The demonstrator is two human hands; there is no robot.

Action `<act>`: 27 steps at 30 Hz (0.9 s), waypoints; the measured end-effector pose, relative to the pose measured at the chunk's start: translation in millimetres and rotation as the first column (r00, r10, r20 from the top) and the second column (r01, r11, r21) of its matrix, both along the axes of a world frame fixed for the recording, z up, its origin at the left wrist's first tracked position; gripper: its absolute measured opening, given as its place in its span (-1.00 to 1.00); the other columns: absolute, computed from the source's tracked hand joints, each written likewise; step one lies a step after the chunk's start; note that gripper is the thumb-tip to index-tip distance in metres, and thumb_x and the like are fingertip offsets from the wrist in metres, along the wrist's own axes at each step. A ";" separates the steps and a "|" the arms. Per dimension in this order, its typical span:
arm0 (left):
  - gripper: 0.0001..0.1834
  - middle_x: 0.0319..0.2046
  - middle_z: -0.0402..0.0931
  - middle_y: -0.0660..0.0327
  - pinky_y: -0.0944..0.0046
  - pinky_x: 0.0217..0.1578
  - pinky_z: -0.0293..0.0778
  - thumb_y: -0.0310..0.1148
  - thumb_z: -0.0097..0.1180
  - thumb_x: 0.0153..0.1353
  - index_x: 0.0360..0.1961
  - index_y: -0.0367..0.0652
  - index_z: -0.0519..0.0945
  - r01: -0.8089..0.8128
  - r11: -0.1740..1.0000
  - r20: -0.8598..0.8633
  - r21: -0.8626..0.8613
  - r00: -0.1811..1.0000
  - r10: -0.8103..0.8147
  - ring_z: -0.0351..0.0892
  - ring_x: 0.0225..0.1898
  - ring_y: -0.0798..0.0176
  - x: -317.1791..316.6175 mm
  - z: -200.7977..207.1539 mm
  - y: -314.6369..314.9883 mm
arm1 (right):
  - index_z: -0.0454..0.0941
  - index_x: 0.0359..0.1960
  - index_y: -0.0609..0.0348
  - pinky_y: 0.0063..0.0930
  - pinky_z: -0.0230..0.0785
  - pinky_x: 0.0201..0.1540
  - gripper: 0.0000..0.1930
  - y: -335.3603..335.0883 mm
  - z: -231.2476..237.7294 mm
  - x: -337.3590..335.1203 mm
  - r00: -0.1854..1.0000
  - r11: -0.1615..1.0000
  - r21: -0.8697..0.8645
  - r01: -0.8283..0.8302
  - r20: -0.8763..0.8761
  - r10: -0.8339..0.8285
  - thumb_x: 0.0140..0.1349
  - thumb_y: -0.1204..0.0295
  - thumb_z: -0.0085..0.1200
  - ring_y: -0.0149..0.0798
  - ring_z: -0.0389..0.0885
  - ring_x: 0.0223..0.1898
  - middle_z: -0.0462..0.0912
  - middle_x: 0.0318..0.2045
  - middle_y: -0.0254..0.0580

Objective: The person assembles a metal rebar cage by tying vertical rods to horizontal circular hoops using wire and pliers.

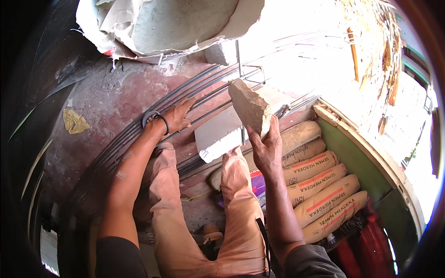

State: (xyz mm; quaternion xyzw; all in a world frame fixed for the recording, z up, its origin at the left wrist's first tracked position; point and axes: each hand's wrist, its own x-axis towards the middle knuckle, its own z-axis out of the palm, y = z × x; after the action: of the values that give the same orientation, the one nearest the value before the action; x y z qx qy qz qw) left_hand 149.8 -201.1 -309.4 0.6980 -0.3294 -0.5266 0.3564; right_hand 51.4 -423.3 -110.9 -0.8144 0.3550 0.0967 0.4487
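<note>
My right hand (266,149) grips a rough, pale brown stone block (250,105) from its lower end, holding it up over the rods. My left hand (178,116) reaches forward onto a bundle of long dark steel rods (175,96), its fingers apart and touching or just above them. A dark band circles that wrist. At the rods' far end a thin bent metal stirrup (255,75) stands up around some of them. A pale flat slab (218,132) lies beneath the rods between my knees, partly hidden by the stone and rods.
A large torn sack (185,45) holding grey powder stands ahead. Several filled cement bags (317,183) lie stacked at the right, beside a green panel (345,139) with a wooden edge. A yellow scrap (75,121) lies on the reddish floor (111,99). Sunlight washes out the far right.
</note>
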 end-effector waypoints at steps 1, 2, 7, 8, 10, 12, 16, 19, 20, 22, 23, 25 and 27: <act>0.01 -0.07 0.36 0.00 0.16 -0.10 0.47 -0.58 0.30 -0.01 0.44 -0.09 0.01 -0.010 1.000 -0.006 0.015 1.000 0.010 0.46 -0.22 0.07 -6.9 -12.6 2.5 | 0.39 0.08 0.29 -0.35 0.30 0.07 -0.61 1.0 -1.5 -1.7 1.000 1.000 -0.022 0.017 0.014 -0.017 0.22 0.47 0.10 -0.13 0.47 -0.01 0.47 -0.06 -0.05; 0.00 -0.04 0.37 -0.02 0.16 -0.09 0.47 -0.58 0.29 0.01 0.44 -0.09 0.00 -0.007 1.000 -0.008 0.024 1.000 0.008 0.47 -0.20 0.06 -7.5 -14.4 -1.1 | 0.38 0.09 0.29 -0.34 0.30 0.07 -0.60 -1.9 -1.7 -3.7 1.000 0.999 -0.035 -0.003 0.006 0.003 0.22 0.47 0.09 -0.14 0.47 0.00 0.47 -0.06 -0.05; -0.14 -0.02 0.46 -0.15 0.01 -0.01 0.45 -0.63 0.10 0.14 0.43 -0.10 -0.01 0.101 0.992 0.185 0.071 0.976 -0.112 0.50 -0.01 -0.14 -8.8 -33.7 11.9 | 0.35 0.15 0.28 -0.34 0.28 0.12 -0.55 -1.8 -2.7 -4.0 0.999 0.998 -0.054 0.027 0.019 -0.026 0.22 0.47 0.08 -0.13 0.44 0.05 0.45 0.00 -0.05; -0.14 -0.02 0.46 -0.15 0.01 -0.01 0.45 -0.63 0.10 0.14 0.43 -0.10 -0.01 0.103 0.992 0.184 0.068 0.976 -0.114 0.50 -0.01 -0.14 -10.9 -31.0 12.3 | 0.35 0.15 0.28 -0.34 0.28 0.12 -0.55 -2.4 -3.3 -5.0 1.000 0.998 -0.062 0.029 0.008 -0.029 0.22 0.47 0.08 -0.14 0.44 0.05 0.46 0.00 -0.05; -0.21 -0.01 0.47 -0.16 -0.04 0.02 0.43 -0.58 0.04 0.22 0.43 -0.08 0.01 0.124 0.980 0.217 0.155 0.964 -0.156 0.48 0.02 -0.22 -15.9 -24.6 13.1 | 0.35 0.14 0.28 -0.36 0.28 0.11 -0.55 -10.2 -11.4 -15.4 1.000 0.996 -0.086 0.016 0.009 -0.016 0.21 0.49 0.09 -0.18 0.45 0.04 0.46 -0.01 -0.07; -0.25 -0.01 0.48 -0.16 -0.02 0.00 0.46 -0.57 0.03 0.22 0.41 -0.09 0.05 0.080 0.994 0.428 0.077 0.898 -0.106 0.50 0.00 -0.23 -24.3 -21.2 19.1 | 0.36 0.14 0.28 -0.37 0.29 0.11 -0.55 -12.1 -11.2 -13.8 1.000 0.995 -0.100 0.007 0.024 -0.004 0.19 0.50 0.09 -0.21 0.45 0.03 0.46 -0.02 -0.09; -0.41 0.02 0.49 -0.12 0.03 -0.10 0.54 -0.59 -0.01 0.15 0.26 -0.16 0.28 -0.093 0.995 0.568 -0.049 0.816 0.104 0.56 -0.06 -0.18 -41.1 -31.7 37.3 | 0.37 0.12 0.30 -0.44 0.32 0.07 -0.54 -11.2 3.8 4.0 0.993 0.999 0.004 0.044 -0.109 -0.043 0.15 0.56 0.10 -0.31 0.44 0.01 0.46 -0.05 -0.13; -0.64 0.05 0.48 -0.01 0.03 -0.16 0.55 -0.53 -0.01 0.16 0.02 -0.14 0.41 -0.052 0.996 0.584 -0.067 0.807 0.082 0.58 -0.08 -0.09 -40.7 -31.3 38.7 | 0.37 0.12 0.30 -0.45 0.33 0.06 -0.55 -9.9 2.7 2.0 0.994 0.993 0.085 0.080 -0.084 -0.073 0.15 0.58 0.09 -0.33 0.44 0.00 0.46 -0.06 -0.14; -0.71 0.06 0.47 0.02 0.03 -0.19 0.55 -0.51 -0.02 0.16 -0.06 -0.13 0.45 -0.041 0.996 0.589 -0.077 0.804 0.079 0.59 -0.09 -0.06 -38.7 -28.3 36.0 | 0.38 0.11 0.30 -0.45 0.33 0.06 -0.55 -11.3 0.5 -0.1 0.995 0.988 0.118 0.100 -0.035 -0.097 0.15 0.59 0.09 -0.32 0.45 0.00 0.46 -0.06 -0.14; -0.74 0.07 0.46 0.04 0.05 -0.23 0.57 -0.51 0.00 0.14 -0.11 -0.13 0.48 0.015 0.993 0.621 -0.113 0.781 0.059 0.60 -0.10 -0.03 -34.1 -22.1 31.5 | 0.38 0.10 0.30 -0.44 0.33 0.06 -0.56 -14.0 -7.7 -7.4 0.997 0.996 0.047 0.079 -0.009 -0.078 0.15 0.57 0.10 -0.32 0.44 0.00 0.46 -0.06 -0.14; -0.75 0.07 0.45 0.05 0.05 -0.24 0.57 -0.51 0.00 0.13 -0.13 -0.13 0.49 0.040 0.993 0.635 -0.109 0.772 0.039 0.60 -0.11 -0.02 -29.8 -18.6 34.3 | 0.38 0.10 0.30 -0.44 0.32 0.06 -0.57 -14.0 -9.4 -7.1 0.997 0.997 0.026 0.075 -0.017 -0.075 0.15 0.57 0.10 -0.31 0.45 -0.01 0.47 -0.06 -0.14; -0.75 0.10 0.42 0.04 0.05 -0.27 0.58 -0.51 0.02 0.10 -0.15 -0.14 0.51 0.044 0.993 0.641 -0.109 0.767 0.036 0.59 -0.09 -0.04 -30.7 -16.3 35.4 | 0.38 0.08 0.31 -0.43 0.33 0.04 -0.58 -0.6 -12.2 -10.4 0.993 0.993 -0.011 0.119 0.017 -0.119 0.16 0.55 0.11 -0.29 0.46 -0.03 0.49 -0.08 -0.14; -0.75 0.15 0.37 0.07 0.06 -0.15 0.54 -0.48 0.01 0.13 -0.12 -0.12 0.52 0.066 0.994 0.564 0.082 0.819 -0.101 0.52 -0.01 -0.03 -34.8 -2.7 15.1 | 0.40 0.04 0.31 -0.45 0.37 -0.07 -0.62 -3.5 -8.3 -10.9 0.991 0.991 0.004 0.131 0.009 -0.131 0.17 0.54 0.10 -0.31 0.49 -0.13 0.53 -0.14 -0.14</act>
State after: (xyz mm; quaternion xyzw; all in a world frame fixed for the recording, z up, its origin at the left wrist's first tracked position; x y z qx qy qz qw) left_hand 115.0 -186.0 -312.1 0.8180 -0.4351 -0.3197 0.1983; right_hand 40.5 -426.8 -119.1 -0.7889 0.4055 0.0638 0.4573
